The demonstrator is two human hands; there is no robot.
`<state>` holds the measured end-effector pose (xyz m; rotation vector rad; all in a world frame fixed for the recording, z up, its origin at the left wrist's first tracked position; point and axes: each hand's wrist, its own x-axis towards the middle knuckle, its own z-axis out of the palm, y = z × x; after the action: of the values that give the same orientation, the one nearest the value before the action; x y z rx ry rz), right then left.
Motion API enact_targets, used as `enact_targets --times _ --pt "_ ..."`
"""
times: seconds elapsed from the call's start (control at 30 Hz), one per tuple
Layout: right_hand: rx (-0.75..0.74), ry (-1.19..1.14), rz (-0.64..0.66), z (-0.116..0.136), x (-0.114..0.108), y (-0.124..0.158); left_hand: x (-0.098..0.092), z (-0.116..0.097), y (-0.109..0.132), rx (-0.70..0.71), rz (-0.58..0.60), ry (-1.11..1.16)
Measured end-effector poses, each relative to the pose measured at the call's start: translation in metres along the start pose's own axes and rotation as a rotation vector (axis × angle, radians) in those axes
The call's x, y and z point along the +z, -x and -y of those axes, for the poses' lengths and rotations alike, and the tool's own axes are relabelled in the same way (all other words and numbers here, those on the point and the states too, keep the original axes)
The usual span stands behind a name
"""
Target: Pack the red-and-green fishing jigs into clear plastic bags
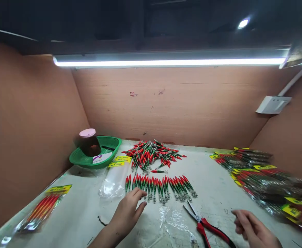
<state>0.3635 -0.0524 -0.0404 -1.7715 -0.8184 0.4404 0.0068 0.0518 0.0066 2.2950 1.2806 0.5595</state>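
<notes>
My left hand (pixel 128 210) reaches forward with its fingers loosely apart and holds nothing; its fingertips touch the near end of a row of red-and-green fishing lures (pixel 161 186) laid side by side on the table. My right hand (pixel 251 229) hovers low at the right with fingers curled and slightly apart, empty as far as I can see. Red-handled pliers (pixel 205 224) lie between the two hands, closer to the right one. A loose heap of the same lures (pixel 152 155) sits behind the row.
Empty clear bags with yellow headers (pixel 114 179) lie left of the row. A green basket (pixel 85 159) with a dark pink-lidded jar (pixel 89 142) stands at the back left. Packed lure bags are stacked at the right (pixel 267 181), one lies at the near left (pixel 43 206). Brown partition walls enclose the bench.
</notes>
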Motion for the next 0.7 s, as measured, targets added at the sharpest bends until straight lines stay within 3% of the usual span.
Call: enact_targets --times 0.07,0.13,0.23,0.33,0.43,0.57,0.7 --pt "-0.063 -0.155 -0.045 0.040 -0.006 -0.005 0.006 0.008 0.002 0.077 0.027 0.006" --pt "-0.239 -0.343 -0.026 0.079 -0.016 -0.014 0.009 0.016 0.008 0.147 0.047 0.005" --pt "-0.575 -0.137 0.042 0.112 -0.026 -0.034 0.005 0.035 0.013 0.208 0.056 -0.014" --pt "-0.673 0.163 0.109 0.111 -0.012 -0.053 -0.004 0.055 0.008 0.225 0.007 -0.069" --pt "-0.727 0.336 0.242 0.101 0.037 -0.065 -0.009 0.070 -0.015 0.187 -0.050 -0.177" --pt "-0.835 0.528 0.484 0.095 0.130 -0.069 -0.008 0.079 -0.067 0.097 -0.094 -0.284" --pt "-0.887 0.692 0.643 0.092 0.203 -0.073 -0.004 0.085 -0.114 0.088 -0.057 -0.386"
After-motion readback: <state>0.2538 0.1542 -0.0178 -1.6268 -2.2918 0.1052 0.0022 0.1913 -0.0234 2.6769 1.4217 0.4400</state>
